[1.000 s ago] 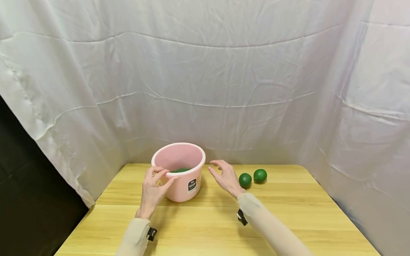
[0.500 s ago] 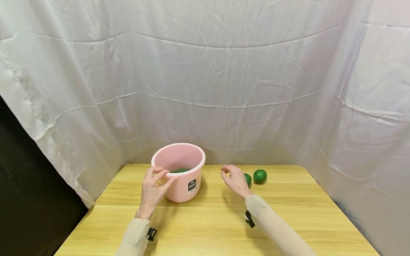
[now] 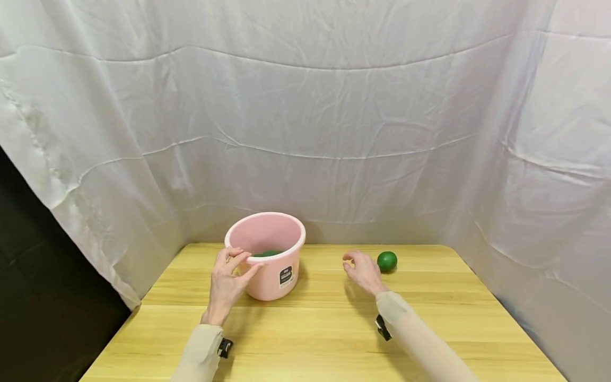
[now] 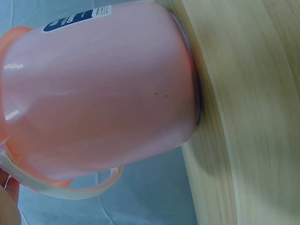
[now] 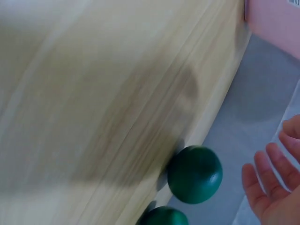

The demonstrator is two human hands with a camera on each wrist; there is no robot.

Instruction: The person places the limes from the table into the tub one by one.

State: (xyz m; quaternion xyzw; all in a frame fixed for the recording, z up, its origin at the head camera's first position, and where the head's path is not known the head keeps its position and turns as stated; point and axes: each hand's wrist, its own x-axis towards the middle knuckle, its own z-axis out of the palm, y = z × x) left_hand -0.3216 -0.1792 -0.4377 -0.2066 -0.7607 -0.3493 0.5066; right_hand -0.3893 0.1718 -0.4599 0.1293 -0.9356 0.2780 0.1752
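Observation:
A pink bucket [image 3: 272,278] stands on the wooden table, with green contents [image 3: 268,254] partly visible inside over its near rim. My left hand [image 3: 225,286] grips the bucket's near-left rim, thumb on the outside. In the left wrist view, the bucket's pale handle [image 4: 89,192] hangs down close to the fingertips. To the right, my right hand [image 3: 364,271] hovers with loosely curved fingers holding nothing. Two lime-like green fruits lie beside it: one green fruit [image 5: 194,174] is hidden behind the hand in the head view, while the other green fruit [image 3: 387,261] shows just beyond.
The wooden table [image 3: 315,339] extends in front of the bucket and toward the right. A pale cloth curtain [image 3: 329,180] hangs behind its back edge and along the sides. Black material [image 3: 47,297] is at the far left.
My right hand has moved right, away from the bucket to the green fruits, and now covers the nearer one in the head view. The left hand and bucket have stayed put.

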